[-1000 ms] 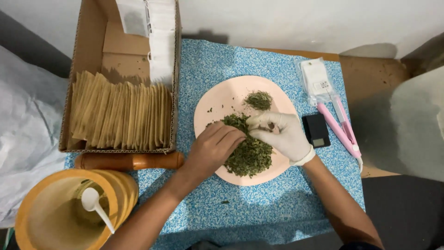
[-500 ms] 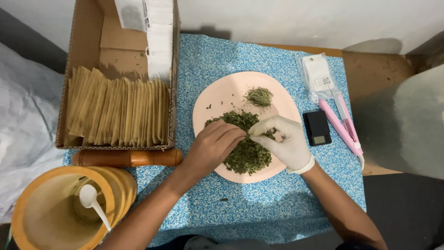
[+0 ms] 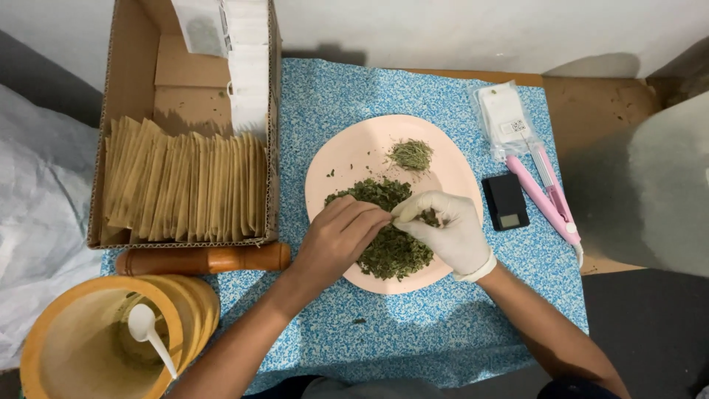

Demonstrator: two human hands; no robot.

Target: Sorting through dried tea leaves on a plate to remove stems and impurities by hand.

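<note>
A pale pink plate (image 3: 354, 151) lies on the blue speckled cloth. On it sit a large heap of dark green dried leaves (image 3: 395, 251) and a small, paler heap (image 3: 411, 154) at the back. My bare left hand (image 3: 336, 240) and my right hand (image 3: 447, 229), which wears a white glove, meet over the large heap. The fingertips of both hands pinch a small bit of the leaves between them.
A cardboard box (image 3: 122, 111) at the left holds a row of brown paper envelopes (image 3: 185, 188) and white sachets (image 3: 247, 66). A wooden pestle (image 3: 203, 258) lies before it. A yellow mortar (image 3: 81, 347) holds a white spoon (image 3: 148, 332). A black pocket scale (image 3: 506, 201), pink sealer (image 3: 546, 196) and plastic packet (image 3: 502, 118) lie to the right.
Both hands stay joined over the large heap, fingers shifting slightly as they work the leaves. The view has drifted a little.
</note>
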